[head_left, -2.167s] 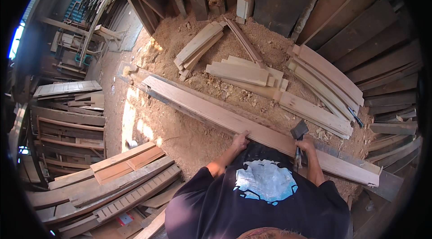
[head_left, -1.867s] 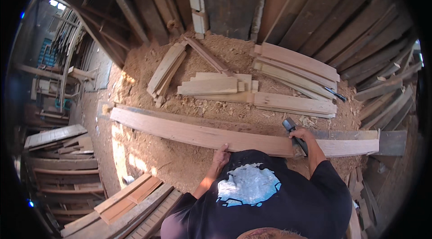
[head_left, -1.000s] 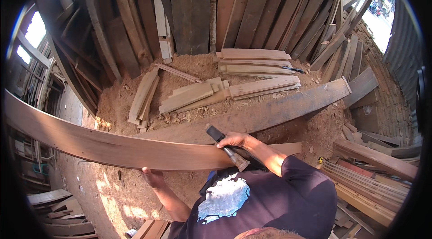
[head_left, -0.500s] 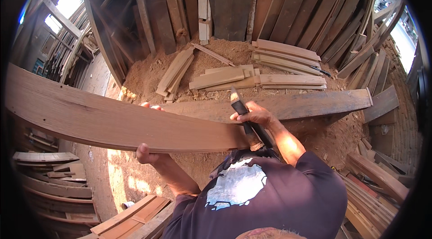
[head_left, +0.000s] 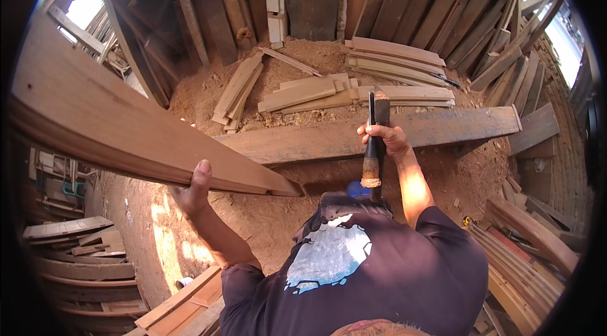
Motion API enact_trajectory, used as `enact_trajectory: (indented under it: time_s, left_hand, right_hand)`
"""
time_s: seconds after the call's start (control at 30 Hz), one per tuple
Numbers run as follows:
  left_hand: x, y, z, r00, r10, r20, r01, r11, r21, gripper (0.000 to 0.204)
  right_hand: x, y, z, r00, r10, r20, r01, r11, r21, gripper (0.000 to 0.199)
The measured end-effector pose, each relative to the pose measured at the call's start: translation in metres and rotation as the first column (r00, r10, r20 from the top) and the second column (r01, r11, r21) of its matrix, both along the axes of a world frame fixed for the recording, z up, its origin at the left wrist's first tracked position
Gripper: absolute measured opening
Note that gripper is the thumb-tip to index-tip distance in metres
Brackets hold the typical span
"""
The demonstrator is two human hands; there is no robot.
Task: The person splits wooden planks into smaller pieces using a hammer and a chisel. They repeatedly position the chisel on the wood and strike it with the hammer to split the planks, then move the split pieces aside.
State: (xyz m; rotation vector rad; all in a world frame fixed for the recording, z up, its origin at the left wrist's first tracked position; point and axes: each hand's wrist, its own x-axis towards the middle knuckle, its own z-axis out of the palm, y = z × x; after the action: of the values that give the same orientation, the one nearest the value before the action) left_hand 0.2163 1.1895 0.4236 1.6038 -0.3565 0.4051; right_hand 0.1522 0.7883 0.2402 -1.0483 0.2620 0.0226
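My left hand (head_left: 193, 187) grips a long, wide brown plank (head_left: 126, 124), thumb on its near edge and fingertips just showing beyond its far edge. The plank is tilted, rising toward the far left, with its narrow-looking right end over the floor. My right hand (head_left: 387, 139) is closed around a chisel (head_left: 370, 162) with a dark handle and a frayed, light wooden butt. Alongside it in the same grip is a second long dark tool (head_left: 382, 108) with a light, worn top; its kind is unclear. Behind both hands lies a thick wooden beam (head_left: 455, 127).
Beyond the beam, several short boards (head_left: 310, 96) lie on sawdust, with a board stack (head_left: 395, 64) at their right. Tall planks (head_left: 316, 1) lean against the back. More timber (head_left: 518, 260) is piled at the right, and stacked pieces (head_left: 82, 273) stand at the left.
The plank has swung up and left, its right end drawing away from my body. My right hand has moved right and slightly away, turning the tools more upright.
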Motion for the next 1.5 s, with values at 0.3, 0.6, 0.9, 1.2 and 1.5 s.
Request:
enact_trajectory:
  time_s: [0.3,0.6,0.9,1.2,1.5]
  left_hand:
    - [0.062,-0.128,-0.079,0.62,-0.677,-0.397,0.78,0.589,0.213,0.102]
    - [0.015,-0.247,-0.277,-0.035,-0.375,-0.926,0.999,0.008,-0.042,0.115]
    - [0.038,-0.269,-0.298,-0.027,-0.338,-0.941,0.998,-0.055,-0.009,0.117]
    - [0.063,-0.281,-0.349,0.064,-0.455,-0.888,0.963,-0.204,0.174,0.124]
    - [0.095,-0.315,-0.352,0.4,-0.382,-0.833,0.692,-0.47,0.548,0.123]
  right_hand:
    - [-0.083,-0.056,-0.046,0.941,-0.339,-0.01,0.339,0.941,0.004,0.018]
    - [-0.205,-0.118,-0.112,0.562,-0.781,-0.271,0.79,0.604,-0.102,0.018]
    - [-0.263,-0.108,-0.155,0.297,-0.847,-0.442,0.923,0.374,-0.096,0.011]
    - [-0.261,-0.096,-0.168,0.213,-0.856,-0.47,0.944,0.305,-0.127,0.009]
    - [-0.242,-0.092,-0.179,0.167,-0.867,-0.47,0.963,0.246,-0.111,0.008]
